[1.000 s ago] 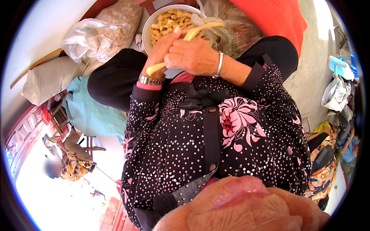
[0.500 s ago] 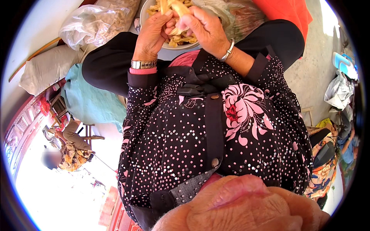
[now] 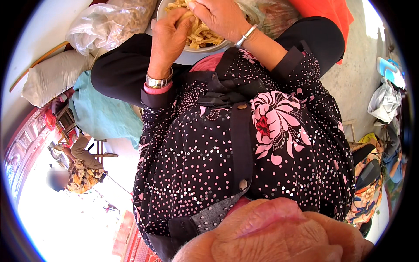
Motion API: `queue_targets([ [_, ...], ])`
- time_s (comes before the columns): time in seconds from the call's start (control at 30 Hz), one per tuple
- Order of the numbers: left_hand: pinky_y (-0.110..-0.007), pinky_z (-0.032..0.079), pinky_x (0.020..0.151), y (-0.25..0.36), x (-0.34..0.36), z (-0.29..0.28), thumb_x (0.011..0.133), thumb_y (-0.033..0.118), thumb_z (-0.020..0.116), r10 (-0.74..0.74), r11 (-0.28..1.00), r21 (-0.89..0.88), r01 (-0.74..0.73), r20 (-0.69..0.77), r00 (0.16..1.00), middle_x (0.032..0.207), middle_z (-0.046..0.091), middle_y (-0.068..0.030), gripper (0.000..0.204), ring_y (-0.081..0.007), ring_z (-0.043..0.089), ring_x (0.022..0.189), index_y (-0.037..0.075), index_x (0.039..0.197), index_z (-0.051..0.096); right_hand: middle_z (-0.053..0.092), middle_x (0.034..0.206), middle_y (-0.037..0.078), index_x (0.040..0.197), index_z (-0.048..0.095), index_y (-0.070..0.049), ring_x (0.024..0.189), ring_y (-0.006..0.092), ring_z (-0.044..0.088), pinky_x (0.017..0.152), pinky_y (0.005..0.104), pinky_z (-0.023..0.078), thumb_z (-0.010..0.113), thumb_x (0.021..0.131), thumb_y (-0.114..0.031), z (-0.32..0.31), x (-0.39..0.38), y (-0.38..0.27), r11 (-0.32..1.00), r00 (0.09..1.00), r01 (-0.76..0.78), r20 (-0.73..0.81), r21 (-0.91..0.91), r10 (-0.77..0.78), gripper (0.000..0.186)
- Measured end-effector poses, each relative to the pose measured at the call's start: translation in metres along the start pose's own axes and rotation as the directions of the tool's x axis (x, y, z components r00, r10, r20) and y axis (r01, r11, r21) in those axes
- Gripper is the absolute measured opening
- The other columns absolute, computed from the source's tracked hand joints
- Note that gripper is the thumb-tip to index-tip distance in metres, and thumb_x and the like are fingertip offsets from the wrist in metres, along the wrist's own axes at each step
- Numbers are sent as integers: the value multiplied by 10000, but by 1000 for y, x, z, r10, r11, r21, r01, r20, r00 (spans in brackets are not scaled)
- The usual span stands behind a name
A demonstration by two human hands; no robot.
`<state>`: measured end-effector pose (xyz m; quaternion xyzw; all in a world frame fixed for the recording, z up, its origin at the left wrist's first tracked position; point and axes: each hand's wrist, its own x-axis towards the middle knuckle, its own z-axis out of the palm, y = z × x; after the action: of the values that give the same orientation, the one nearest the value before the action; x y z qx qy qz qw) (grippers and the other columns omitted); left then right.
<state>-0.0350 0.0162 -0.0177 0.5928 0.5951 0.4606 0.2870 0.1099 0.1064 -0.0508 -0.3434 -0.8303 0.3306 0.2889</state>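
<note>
A pale bowl (image 3: 216, 47) filled with soft yellow strips (image 3: 204, 37) of what looks like food sits at the top of the view, in front of my lap. Over its left side, my left hand (image 3: 169, 38) is closed, thumb against fingers, on a yellow strip (image 3: 187, 15). My right hand (image 3: 221, 18) reaches across the bowl from the right, its fingers pinched near the upper end of that strip. The right fingertips lie at the top edge, so exactly what they grip is partly hidden. I wear a metal watch on the left wrist and a silver bracelet on the right.
A clear plastic bag (image 3: 104, 28) with tan contents lies left of the bowl, above a stuffed beige sack (image 3: 59, 76) and a teal cloth (image 3: 102, 109). Red fabric (image 3: 325, 15) is at upper right. Another person (image 3: 83, 174) sits far left.
Both hands have moved apart from the raised strip and up toward the far side of the bowl. My left hand has turned, back of the hand showing, and more strips are visible.
</note>
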Motion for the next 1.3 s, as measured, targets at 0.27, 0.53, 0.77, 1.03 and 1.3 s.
queue_targets([
  [0.27, -342, 549, 801, 2, -1, -3, 835, -17, 721, 288, 888, 388, -247, -49, 956, 1132, 688, -171, 165, -287, 690, 954, 9, 998, 713, 530, 648, 144, 819, 528, -1, 603, 213, 500, 588, 419, 420, 528, 997, -242, 13, 7, 60, 931, 950, -78, 310, 356, -39, 300],
  [0.53, -231, 505, 729, -28, -9, 4, 948, 57, 721, -36, 999, -9, 36, -2, 999, 913, 681, -22, 126, -77, 598, 810, -18, 1031, 663, 611, 810, 94, 1032, 609, -5, 736, 191, 592, 717, 337, 495, 613, 1005, -315, -27, -8, 2, 817, 975, -57, 207, 574, -77, 312],
  [0.77, -253, 533, 829, -34, -6, 3, 987, 101, 705, -315, 620, -743, 253, 60, 947, 1005, 684, -21, 167, -90, 651, 910, 34, 1114, 621, 631, 1029, 131, 1206, 592, 4, 938, 212, 596, 847, 347, 486, 609, 994, -267, -22, -9, 11, 846, 974, 82, 138, 526, -180, 344],
  [1.03, -275, 525, 830, 20, 3, 13, 975, 57, 667, -312, 508, -825, 248, 92, 946, 1122, 709, -56, 312, -128, 642, 965, -19, 1276, 633, 631, 928, 33, 1162, 608, -24, 782, 106, 594, 708, 244, 482, 534, 1083, -253, -14, -22, 18, 690, 988, -115, 154, 714, 5, 253],
  [1.3, -211, 498, 821, 14, -3, 26, 1053, 156, 615, -209, 901, -388, 194, 4, 978, 1157, 668, -42, 338, -86, 595, 992, -2, 1352, 620, 521, 730, -54, 1047, 579, -73, 577, 12, 460, 513, 185, 361, 555, 1084, -257, -13, -26, 29, 535, 918, -353, 394, 768, 39, 189],
])
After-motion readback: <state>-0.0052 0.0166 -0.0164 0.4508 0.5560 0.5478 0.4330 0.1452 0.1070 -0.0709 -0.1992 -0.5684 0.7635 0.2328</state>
